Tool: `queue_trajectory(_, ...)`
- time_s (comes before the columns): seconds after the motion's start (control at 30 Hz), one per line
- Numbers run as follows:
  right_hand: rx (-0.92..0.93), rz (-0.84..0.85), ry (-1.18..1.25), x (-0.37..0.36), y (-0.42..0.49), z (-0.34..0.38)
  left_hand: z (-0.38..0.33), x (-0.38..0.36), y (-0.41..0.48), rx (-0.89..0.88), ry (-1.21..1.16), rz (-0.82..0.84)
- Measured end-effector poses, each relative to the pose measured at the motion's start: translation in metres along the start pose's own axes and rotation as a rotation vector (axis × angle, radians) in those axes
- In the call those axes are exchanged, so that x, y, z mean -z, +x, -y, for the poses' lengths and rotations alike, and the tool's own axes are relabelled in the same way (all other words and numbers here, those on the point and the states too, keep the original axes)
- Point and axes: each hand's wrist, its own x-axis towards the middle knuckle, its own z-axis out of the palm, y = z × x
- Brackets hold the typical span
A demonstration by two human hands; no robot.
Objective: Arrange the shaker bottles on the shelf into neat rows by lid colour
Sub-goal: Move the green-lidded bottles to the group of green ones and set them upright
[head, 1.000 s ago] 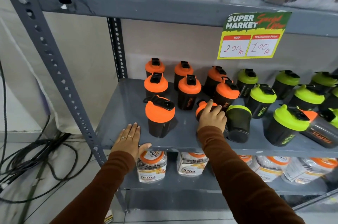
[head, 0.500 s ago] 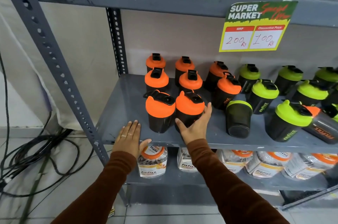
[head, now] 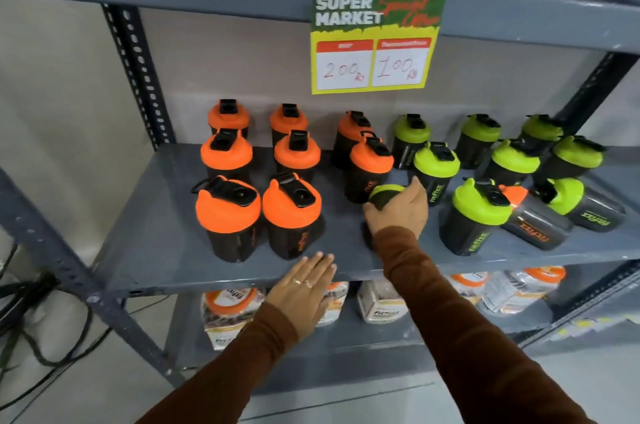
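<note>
Black shaker bottles stand on the grey shelf [head: 166, 250]. Orange-lidded ones fill the left in rows, with two at the front [head: 227, 215] [head: 292, 212]. Green-lidded bottles [head: 436, 164] fill the right. My right hand [head: 398, 212] is shut on a black bottle with a green rim [head: 384, 193], in the middle of the shelf beside an orange-lidded bottle [head: 370, 167]. My left hand [head: 301, 292] lies flat with fingers apart on the shelf's front edge. Two bottles lie on their sides at the right, one orange-lidded [head: 533, 222] and one green-lidded [head: 585, 205].
A price sign [head: 375, 42] hangs from the upper shelf. Jars with orange lids [head: 228, 312] sit on the lower shelf. The perforated shelf post [head: 45, 226] runs down at the left, with cables [head: 20, 312] on the floor beyond it.
My right hand left the second front orange-lidded bottle standing beside the first and moved right onto the green-rimmed bottle. My left hand slid right along the shelf edge.
</note>
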Motion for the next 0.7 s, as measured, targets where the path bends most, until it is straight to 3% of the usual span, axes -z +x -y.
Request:
queue_trajectory(0.07, -0.332, 0.201, 0.023, 0.001, 0.021, -0.011, -0.017, 0.001, 0.026, -0.029, -0.008, -0.017)
queue_trajectory(0.13, -0.429, 0.377, 0.158, 0.001, 0.031, -0.021, -0.029, 0.002, 0.043, 0.022, -0.008, 0.014)
queue_trajectory(0.2, -0.338, 0.411, 0.158, 0.003, 0.033, -0.033, -0.041, 0.000, 0.054, 0.102, -0.004, 0.052)
queue_trajectory(0.3, -0.095, 0.329, 0.140, 0.022, 0.023, -0.046, -0.059, -0.004, 0.064, 0.229, -0.058, 0.162)
queue_trajectory(0.43, 0.210, 0.263, 0.317, 0.068, 0.018, -0.053, -0.087, -0.004, 0.089, 0.284, -0.054, 0.177)
queue_trajectory(0.7, 0.284, 0.061, 0.611, 0.168, 0.065, -0.085, -0.128, -0.011, 0.138, 0.272, -0.031, 0.208)
